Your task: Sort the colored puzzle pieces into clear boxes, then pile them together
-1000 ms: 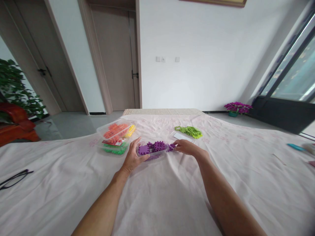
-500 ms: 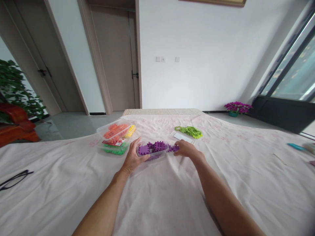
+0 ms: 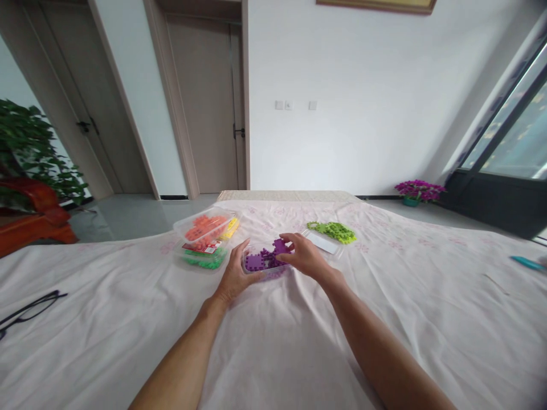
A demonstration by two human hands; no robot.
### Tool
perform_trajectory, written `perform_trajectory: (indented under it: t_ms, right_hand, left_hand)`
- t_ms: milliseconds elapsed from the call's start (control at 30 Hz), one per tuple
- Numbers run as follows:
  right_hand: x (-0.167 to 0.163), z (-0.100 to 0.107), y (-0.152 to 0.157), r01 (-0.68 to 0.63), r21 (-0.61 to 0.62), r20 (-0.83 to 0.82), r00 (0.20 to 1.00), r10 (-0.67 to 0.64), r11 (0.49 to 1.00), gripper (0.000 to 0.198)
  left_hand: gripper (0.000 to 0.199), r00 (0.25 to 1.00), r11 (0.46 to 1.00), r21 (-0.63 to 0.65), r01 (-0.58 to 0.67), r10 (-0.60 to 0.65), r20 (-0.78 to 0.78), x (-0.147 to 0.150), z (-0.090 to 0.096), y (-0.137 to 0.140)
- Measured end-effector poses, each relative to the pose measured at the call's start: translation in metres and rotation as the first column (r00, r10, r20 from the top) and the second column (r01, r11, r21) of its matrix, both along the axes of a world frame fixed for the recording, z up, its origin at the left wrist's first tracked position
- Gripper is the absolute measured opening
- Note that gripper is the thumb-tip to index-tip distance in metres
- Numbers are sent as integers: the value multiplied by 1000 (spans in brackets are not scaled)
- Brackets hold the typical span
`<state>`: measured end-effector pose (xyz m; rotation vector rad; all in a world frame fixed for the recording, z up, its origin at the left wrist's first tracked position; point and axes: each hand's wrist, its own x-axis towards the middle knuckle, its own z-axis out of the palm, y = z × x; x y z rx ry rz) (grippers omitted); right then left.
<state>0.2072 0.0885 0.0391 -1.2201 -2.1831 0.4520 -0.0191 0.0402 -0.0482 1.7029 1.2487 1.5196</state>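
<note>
A clear plastic box (image 3: pixel 273 271) with purple interlocking blocks (image 3: pixel 255 262) in it rests on the cloth in front of me. My left hand (image 3: pixel 235 276) grips the box's left end, thumb along the near side and fingers at the far side. Over the box's right end, my right hand (image 3: pixel 304 256) pinches a purple block (image 3: pixel 280 246) between thumb and fingers. The lower part of that block merges with the purple pieces beneath, so I cannot tell whether it touches them.
To the left stand clear containers with orange blocks (image 3: pixel 207 226), green blocks (image 3: pixel 207 259) and yellow blocks (image 3: pixel 231 228). Light green blocks (image 3: pixel 337 232) lie at the right, by a clear lid with a white label (image 3: pixel 321 242). Eyeglasses (image 3: pixel 36 307) rest on the white cloth (image 3: pixel 273 353).
My right hand has moved left, from the cloth beside the box to above its right end, with purple block in its fingers. My left hand keeps its hold. The view has shifted slightly.
</note>
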Motion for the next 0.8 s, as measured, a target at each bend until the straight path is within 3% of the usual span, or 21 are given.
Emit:
perform_trajectory:
  t_ms: [300, 400, 467, 567, 700, 800]
  right_hand:
    - [-48, -18, -7, -36, -27, -34, 999, 35, 999, 66]
    - [-50, -19, -5, -106, -34, -131, 986, 101, 994, 53]
    - [-42, -15, 0, -71, -18, -181, 981, 67, 997, 39]
    - [-19, -9, 12, 108, 25, -166, 981, -103, 994, 30]
    - [23, -13, 33, 268, 48, 4, 963, -268, 962, 50]
    - [43, -24, 41, 209, -26, 221, 955, -199, 977, 62]
  left_hand:
    - [98, 1000, 1000, 12, 6, -6, -11, 1, 0, 1]
    - [98, 999, 1000, 25, -15, 16, -43, 1, 2, 1]
    - [97, 998, 999, 50, -10, 13, -60, 1, 3, 0]
    - [87, 991, 997, 72, -13, 22, -132, 0, 5, 0]
    - [59, 962, 996, 66, -65, 80, -262, -2, 7, -2]
    - [43, 956, 995, 73, -66, 84, -282, -3, 6, -2]
